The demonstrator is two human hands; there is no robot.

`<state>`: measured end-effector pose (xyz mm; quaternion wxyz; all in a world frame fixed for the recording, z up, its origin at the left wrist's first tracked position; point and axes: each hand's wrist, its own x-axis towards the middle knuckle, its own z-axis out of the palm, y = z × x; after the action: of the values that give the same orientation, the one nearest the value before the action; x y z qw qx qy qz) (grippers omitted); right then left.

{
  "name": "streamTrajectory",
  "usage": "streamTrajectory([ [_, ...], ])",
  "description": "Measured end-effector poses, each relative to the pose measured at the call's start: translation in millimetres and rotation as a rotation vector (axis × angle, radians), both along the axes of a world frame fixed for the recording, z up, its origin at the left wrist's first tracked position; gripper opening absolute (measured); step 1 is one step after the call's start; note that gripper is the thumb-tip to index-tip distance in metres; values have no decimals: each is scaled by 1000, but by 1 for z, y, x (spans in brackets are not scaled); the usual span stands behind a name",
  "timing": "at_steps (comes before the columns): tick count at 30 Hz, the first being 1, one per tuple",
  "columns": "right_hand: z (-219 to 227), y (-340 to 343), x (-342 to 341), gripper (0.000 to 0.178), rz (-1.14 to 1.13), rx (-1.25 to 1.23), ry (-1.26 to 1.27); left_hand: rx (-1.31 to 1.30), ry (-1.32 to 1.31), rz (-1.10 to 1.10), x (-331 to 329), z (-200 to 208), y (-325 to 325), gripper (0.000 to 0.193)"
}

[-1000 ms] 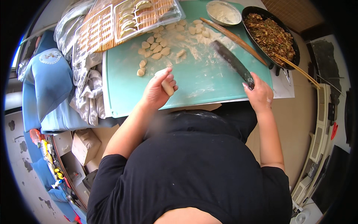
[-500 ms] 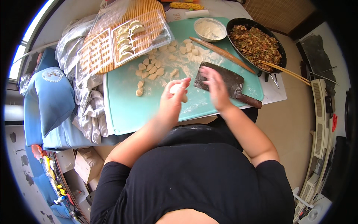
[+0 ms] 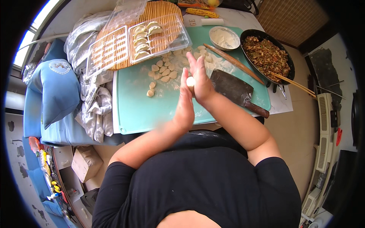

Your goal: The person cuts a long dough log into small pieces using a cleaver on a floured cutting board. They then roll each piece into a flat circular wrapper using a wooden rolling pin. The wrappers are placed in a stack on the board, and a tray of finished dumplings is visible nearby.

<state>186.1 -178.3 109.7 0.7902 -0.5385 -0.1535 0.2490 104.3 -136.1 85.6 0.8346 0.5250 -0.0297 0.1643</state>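
A small white dough ball (image 3: 190, 81) is caught between my two palms above the mat. My left hand (image 3: 184, 106) presses it from the left with its fingers stretched out. From the other side my right hand (image 3: 202, 83) lies against it, fingers straight and pointing away from me. Several flattened dough pieces (image 3: 164, 72) lie on the floury turquoise mat (image 3: 140, 114) beyond my hands. Close to my right wrist rests a broad dark cleaver (image 3: 232, 86) with a wooden handle.
A wooden rolling pin (image 3: 235, 64) lies beyond the cleaver, near a metal bowl of flour (image 3: 225, 38). At right stands a black pan of chopped filling (image 3: 266, 55) with chopsticks (image 3: 292, 81). A clear divided tray (image 3: 167, 41) at far left holds several dumplings (image 3: 141, 41). Corn (image 3: 201, 13) lies behind.
My hands have come together from apart, pressing the dough ball between the palms. Before, it was in my left hand. The view has shifted slightly.
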Motion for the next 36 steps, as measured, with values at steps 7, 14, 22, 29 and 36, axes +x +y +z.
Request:
streamTrajectory([
  [7,-8,-12,-51,71,233,131,-309,-138,268,122,20,49,33,82],
  [14,7,-12,-27,79,125,98,-54,75,-20,38,12,12,16,78],
  [22,-9,-8,-15,76,72,52,-78,-2,111,5,6,15,16,73],
  [29,-27,-19,-78,68,155,-97,-528,-118,323,167,21,26,44,73],
  [36,-61,-12,-28,79,-3,5,245,156,297,68,-28,-36,-2,62],
])
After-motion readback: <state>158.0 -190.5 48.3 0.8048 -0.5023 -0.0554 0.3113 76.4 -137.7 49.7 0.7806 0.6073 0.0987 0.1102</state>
